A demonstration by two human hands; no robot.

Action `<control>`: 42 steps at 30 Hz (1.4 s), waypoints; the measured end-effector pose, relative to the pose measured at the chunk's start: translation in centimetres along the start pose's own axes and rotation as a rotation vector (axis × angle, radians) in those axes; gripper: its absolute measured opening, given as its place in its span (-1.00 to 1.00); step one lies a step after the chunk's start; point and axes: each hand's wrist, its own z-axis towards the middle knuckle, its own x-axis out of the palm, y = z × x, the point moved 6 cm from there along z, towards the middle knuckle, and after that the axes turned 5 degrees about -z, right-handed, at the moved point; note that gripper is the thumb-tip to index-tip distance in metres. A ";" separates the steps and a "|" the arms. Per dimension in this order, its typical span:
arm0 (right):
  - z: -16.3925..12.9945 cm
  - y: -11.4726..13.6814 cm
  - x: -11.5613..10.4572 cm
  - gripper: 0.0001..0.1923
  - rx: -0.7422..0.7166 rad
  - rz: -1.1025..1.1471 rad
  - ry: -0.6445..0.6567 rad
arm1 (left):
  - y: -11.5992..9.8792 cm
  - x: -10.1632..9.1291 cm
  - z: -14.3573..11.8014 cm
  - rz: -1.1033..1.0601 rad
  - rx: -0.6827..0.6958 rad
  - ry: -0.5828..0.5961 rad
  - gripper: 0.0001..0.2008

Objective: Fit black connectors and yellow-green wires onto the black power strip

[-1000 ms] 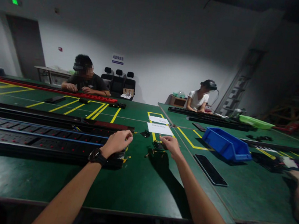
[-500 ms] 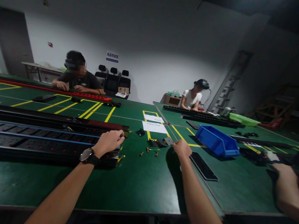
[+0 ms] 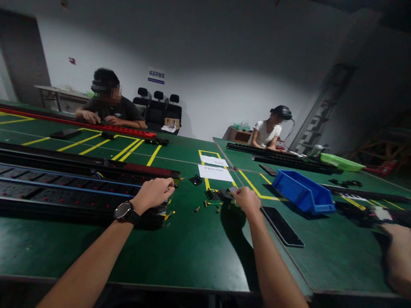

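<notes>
My left hand (image 3: 154,195) lies over the right end of a long black power strip (image 3: 71,181), fingers curled round its end. Rows of sockets with small red marks run along the strips here, and yellow-green wires (image 3: 170,216) poke from the ends. To the right, my right hand (image 3: 247,200) pinches the edge of a small dark bracket-like piece (image 3: 227,194) on the green table. Beside that piece lie small black parts (image 3: 210,194). Several small brass-coloured screws or terminals (image 3: 196,209) are scattered in front of them. My right fingertips are partly hidden.
A phone (image 3: 282,226) lies right of my right forearm, with a blue bin (image 3: 302,192) behind it. Paper labels (image 3: 215,172) and yellow tape mark the table. A co-worker's arm (image 3: 404,261) reaches in at right; two people sit across the table.
My right hand has moved slightly left and its fingers have met the small dark piece. My left hand stays on the strip's end. The view has shifted slightly.
</notes>
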 end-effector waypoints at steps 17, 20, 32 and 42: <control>-8.3 12.9 3.7 -0.66 -0.974 0.207 0.342 | -0.5 0.0 -0.1 -0.047 0.033 -0.017 -0.72; -8.4 12.9 3.5 -0.78 -0.925 0.221 0.288 | -0.6 -0.1 -0.2 -0.100 0.045 -0.037 -0.72; -10.6 16.0 5.7 -0.46 -0.463 1.094 0.615 | -2.4 0.5 -0.1 -0.472 0.217 0.106 -0.70; -11.5 15.7 6.1 -0.49 -0.225 1.314 0.845 | -2.7 0.5 -0.2 -0.610 0.243 0.149 -0.69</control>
